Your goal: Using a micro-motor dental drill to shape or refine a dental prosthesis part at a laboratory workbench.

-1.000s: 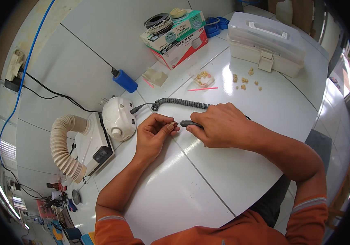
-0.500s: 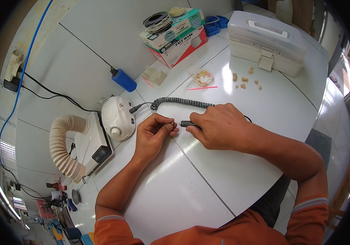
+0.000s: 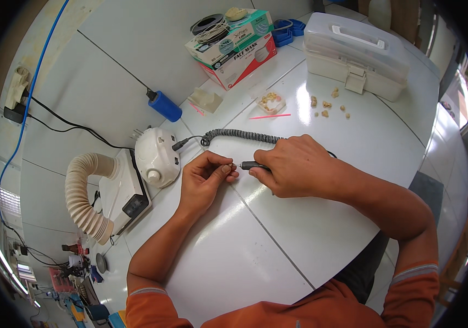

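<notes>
My right hand (image 3: 299, 169) is closed around a dark grey rotary handpiece (image 3: 251, 165), its thin metal tip pointing left. That tip meets the fingertips of my left hand (image 3: 202, 177), where thumb and fingers pinch something too small and hidden to name. From the handpiece side a coiled grey cord (image 3: 245, 133) runs to the white control unit (image 3: 156, 158) with a knob, left of my hands. Beyond them sits a small clear dish (image 3: 271, 103) of yellowish tooth-like pieces, a pink stick (image 3: 270, 116) in front of it. Several yellowish lumps (image 3: 326, 105) lie to its right.
A white dust extractor with a ribbed hose (image 3: 78, 188) stands at the left. At the back are stacked mask boxes (image 3: 239, 63), a clear-lidded toolbox (image 3: 354, 54), a blue cylinder (image 3: 165, 106) and a cream-coloured holder (image 3: 206, 100). The white tiled tabletop (image 3: 234, 251) curves along its near right edge.
My right hand has shifted very slightly upward with the handpiece. My left hand keeps its pinch in nearly the same spot.
</notes>
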### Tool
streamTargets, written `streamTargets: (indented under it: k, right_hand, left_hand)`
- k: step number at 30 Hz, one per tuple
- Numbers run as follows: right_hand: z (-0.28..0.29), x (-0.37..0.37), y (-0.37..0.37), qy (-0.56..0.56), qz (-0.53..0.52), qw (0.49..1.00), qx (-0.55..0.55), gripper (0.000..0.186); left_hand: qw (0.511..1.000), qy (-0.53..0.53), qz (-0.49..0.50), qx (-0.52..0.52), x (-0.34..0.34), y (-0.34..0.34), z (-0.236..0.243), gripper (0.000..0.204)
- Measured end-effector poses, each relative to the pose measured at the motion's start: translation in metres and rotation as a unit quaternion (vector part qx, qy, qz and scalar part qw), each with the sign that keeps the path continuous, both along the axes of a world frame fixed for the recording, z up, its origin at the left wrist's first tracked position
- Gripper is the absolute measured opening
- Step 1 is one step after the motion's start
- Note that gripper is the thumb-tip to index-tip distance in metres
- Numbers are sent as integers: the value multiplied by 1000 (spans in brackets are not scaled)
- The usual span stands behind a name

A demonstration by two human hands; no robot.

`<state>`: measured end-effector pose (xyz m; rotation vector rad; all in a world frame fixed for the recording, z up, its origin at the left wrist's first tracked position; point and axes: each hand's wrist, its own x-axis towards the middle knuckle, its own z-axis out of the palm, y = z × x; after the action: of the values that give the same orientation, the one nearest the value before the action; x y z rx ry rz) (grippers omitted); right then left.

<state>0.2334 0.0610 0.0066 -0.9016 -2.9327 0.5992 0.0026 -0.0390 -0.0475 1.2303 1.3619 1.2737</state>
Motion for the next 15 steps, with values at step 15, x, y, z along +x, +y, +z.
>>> streamTargets:
  k: [15]
  right_hand:
    - [2, 0, -1, -3, -3, 1000, -10, 39]
  left_hand:
    - [1000, -10, 2, -4, -2, 1, 0, 8]
